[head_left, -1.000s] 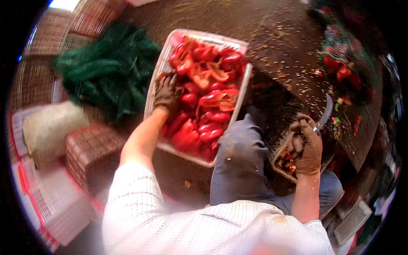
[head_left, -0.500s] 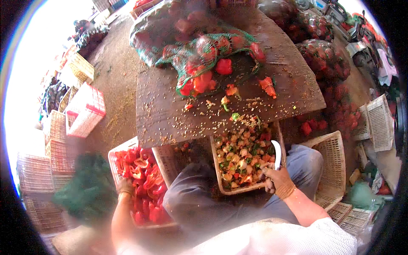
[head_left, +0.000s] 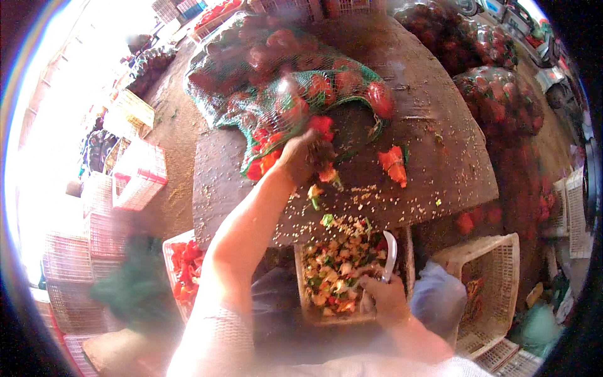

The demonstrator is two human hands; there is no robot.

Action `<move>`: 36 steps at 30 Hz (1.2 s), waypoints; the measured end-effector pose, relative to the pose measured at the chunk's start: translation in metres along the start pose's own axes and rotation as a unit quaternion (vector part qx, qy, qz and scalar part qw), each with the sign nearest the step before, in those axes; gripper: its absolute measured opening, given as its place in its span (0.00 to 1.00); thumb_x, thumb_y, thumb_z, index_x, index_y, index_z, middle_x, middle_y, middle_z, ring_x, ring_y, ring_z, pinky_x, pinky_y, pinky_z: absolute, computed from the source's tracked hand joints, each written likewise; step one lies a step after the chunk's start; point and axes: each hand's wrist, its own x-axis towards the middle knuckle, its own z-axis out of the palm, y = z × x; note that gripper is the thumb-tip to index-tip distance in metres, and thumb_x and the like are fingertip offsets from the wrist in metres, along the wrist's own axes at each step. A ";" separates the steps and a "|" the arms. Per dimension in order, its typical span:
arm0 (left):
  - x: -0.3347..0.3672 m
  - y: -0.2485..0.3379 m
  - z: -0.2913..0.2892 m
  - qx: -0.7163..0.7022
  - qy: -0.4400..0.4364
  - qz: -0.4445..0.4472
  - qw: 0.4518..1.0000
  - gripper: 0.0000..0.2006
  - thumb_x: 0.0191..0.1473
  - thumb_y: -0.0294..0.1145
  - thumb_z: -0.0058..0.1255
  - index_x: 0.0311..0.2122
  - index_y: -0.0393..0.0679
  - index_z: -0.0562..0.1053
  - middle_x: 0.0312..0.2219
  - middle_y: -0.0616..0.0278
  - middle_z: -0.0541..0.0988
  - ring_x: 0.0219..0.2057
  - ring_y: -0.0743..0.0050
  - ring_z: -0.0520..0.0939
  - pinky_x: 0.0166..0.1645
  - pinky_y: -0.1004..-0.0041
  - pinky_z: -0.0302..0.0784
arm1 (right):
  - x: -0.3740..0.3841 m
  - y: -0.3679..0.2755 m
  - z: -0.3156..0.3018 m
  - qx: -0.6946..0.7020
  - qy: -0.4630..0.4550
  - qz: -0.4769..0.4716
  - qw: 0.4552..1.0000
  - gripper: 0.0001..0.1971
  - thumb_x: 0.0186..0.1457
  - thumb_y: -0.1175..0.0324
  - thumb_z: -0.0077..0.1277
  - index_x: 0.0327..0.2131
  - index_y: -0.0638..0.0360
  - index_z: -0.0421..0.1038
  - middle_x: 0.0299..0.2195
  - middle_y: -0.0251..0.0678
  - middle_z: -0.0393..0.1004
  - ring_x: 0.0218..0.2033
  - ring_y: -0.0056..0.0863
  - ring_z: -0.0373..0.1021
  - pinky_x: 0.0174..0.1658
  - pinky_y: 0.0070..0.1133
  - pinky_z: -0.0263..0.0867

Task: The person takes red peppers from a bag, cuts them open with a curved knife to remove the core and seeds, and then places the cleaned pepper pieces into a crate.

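My right hand (head_left: 388, 295), in a worn glove, is closed round a knife with a curved white blade (head_left: 391, 252) pointing up. It is over the near right part of a crate (head_left: 342, 319) filled with pepper cores and stem ends (head_left: 333, 270). My left arm stretches across the wooden board, and my gloved left hand (head_left: 309, 154) is at a red pepper (head_left: 321, 124) by the mouth of a green net sack (head_left: 282, 94) of red peppers. Blur hides how its fingers sit. An orange-red pepper piece (head_left: 394, 164) lies to the right, and cores with green stems (head_left: 315, 195) lie nearer me.
Seeds litter the wooden board (head_left: 440, 163). A crate of cut red peppers (head_left: 183, 267) stands left of my arm, and a tilted crate (head_left: 502, 276) stands by my right knee. Full net sacks (head_left: 499, 100) line the far right; stacked crates (head_left: 69, 257) stand at left.
My left hand has left the crate of cut red peppers and reached forward onto the board, to the red pepper by the net. The right hand still holds the knife above the core crate.
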 end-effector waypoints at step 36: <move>-0.027 0.086 -0.023 0.795 0.327 0.285 0.424 0.17 0.54 0.45 0.58 0.47 0.51 0.80 0.50 0.56 0.79 0.52 0.44 0.76 0.54 0.51 0.73 | 0.027 -0.081 0.035 -0.029 -0.096 0.190 0.977 0.13 0.59 0.71 0.57 0.47 0.58 0.75 0.28 0.35 0.78 0.19 0.20 0.70 0.21 0.20 0.65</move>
